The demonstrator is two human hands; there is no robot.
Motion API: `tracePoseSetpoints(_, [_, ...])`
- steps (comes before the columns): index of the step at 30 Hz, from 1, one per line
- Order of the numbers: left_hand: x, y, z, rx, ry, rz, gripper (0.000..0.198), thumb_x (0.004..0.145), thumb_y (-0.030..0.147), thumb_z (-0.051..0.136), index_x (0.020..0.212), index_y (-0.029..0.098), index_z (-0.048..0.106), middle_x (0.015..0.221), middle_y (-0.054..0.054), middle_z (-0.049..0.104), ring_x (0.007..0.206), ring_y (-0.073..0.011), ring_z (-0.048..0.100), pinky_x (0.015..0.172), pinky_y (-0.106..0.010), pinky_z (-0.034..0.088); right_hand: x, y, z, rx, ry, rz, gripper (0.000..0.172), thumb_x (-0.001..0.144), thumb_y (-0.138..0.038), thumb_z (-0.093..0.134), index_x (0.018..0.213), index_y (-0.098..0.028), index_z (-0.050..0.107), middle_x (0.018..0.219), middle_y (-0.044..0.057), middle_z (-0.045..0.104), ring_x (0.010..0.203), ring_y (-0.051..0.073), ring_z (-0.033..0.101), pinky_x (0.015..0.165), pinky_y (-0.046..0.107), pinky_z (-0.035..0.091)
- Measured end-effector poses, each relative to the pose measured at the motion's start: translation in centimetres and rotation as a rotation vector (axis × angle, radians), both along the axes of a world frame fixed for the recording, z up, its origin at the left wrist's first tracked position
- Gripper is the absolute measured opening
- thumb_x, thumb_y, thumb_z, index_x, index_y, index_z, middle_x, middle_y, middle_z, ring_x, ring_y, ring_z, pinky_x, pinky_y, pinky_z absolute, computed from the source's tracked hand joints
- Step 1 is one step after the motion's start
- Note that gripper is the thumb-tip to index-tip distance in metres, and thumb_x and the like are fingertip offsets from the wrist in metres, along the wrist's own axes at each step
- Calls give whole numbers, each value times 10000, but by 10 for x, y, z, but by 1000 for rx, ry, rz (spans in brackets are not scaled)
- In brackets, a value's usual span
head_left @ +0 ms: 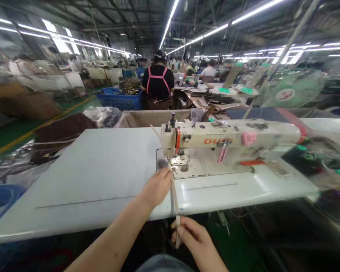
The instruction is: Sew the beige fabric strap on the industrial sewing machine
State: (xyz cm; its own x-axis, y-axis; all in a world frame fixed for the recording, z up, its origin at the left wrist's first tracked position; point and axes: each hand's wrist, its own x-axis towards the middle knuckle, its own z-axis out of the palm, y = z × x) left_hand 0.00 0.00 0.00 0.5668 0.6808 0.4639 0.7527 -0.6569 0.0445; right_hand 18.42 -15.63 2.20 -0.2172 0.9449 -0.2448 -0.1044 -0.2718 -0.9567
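A narrow beige strip [174, 194] runs from the needle area of a sewing machine [204, 141] toward me and over the table's front edge. My left hand [158, 185] rests on the table just before the presser foot, its fingers closed on the strip close to the needle plate [181, 162]. Below the front edge, my right hand [194, 234] pinches the strip's lower part between thumb and fingers. Behind the machine head, another piece of the strip [155, 131] sticks out to the back left. The exact spot under the foot is hard to make out.
The white table [107, 162] spreads to the left. A blue crate [120, 99] stands at the back, beside a co-worker in a pink-strapped apron [158, 81]. Another blue bin [1, 200] is at the left. A green fan [291, 92] stands at the right.
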Motion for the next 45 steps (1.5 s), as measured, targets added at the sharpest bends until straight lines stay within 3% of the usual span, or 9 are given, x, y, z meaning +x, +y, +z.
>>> tracePoseSetpoints(6, [3, -3, 8, -57, -25, 1, 233, 982, 119, 524, 1178, 178, 635, 1286, -125, 687, 1206, -245, 681, 1101, -376, 559, 5, -5, 2, -75, 146, 95, 536, 909, -672, 717, 780, -156, 782, 661, 60, 724, 641, 188, 664, 658, 309, 497])
tracePoseSetpoints(12, [3, -3, 10, -85, -35, -31, 213, 1002, 118, 507, 1168, 185, 622, 1256, -119, 686, 1217, -256, 671, 1116, -416, 555, 7, -8, 11, 1, 91, 129, 485, 944, -610, 714, 790, -162, 816, 717, 60, 724, 690, 179, 662, 695, 308, 491])
tracePoseSetpoints(23, [2, -3, 12, -112, -63, -29, 209, 1000, 115, 518, 1185, 167, 598, 1273, -138, 674, 1205, -266, 678, 1084, -424, 579, 7, -7, 7, 7, 80, 57, 441, 952, -567, 719, 768, -176, 809, 734, 49, 721, 715, 183, 657, 707, 305, 477])
tracePoseSetpoints(35, [4, 0, 8, -117, -53, -21, 272, 1013, 113, 470, 1236, 207, 595, 1292, -110, 672, 1282, -252, 652, 1142, -421, 544, 10, -3, -8, 103, 17, 133, 495, 980, -590, 659, 737, -186, 811, 715, 51, 702, 716, 193, 655, 711, 316, 473])
tracePoseSetpoints(40, [7, 1, 14, -111, -35, 20, 291, 987, 112, 517, 1265, 157, 590, 1331, -142, 655, 1325, -266, 621, 1189, -410, 502, 8, -4, -3, 84, 35, 157, 537, 960, -640, 656, 742, -173, 811, 707, 51, 679, 679, 181, 629, 670, 306, 455])
tracePoseSetpoints(45, [6, -1, 14, -97, -4, 9, 250, 996, 126, 523, 1210, 188, 635, 1277, -117, 683, 1268, -249, 649, 1162, -393, 517, 10, -2, 3, 156, -9, 208, 513, 943, -649, 676, 768, -184, 806, 760, 37, 642, 706, 173, 604, 694, 311, 451])
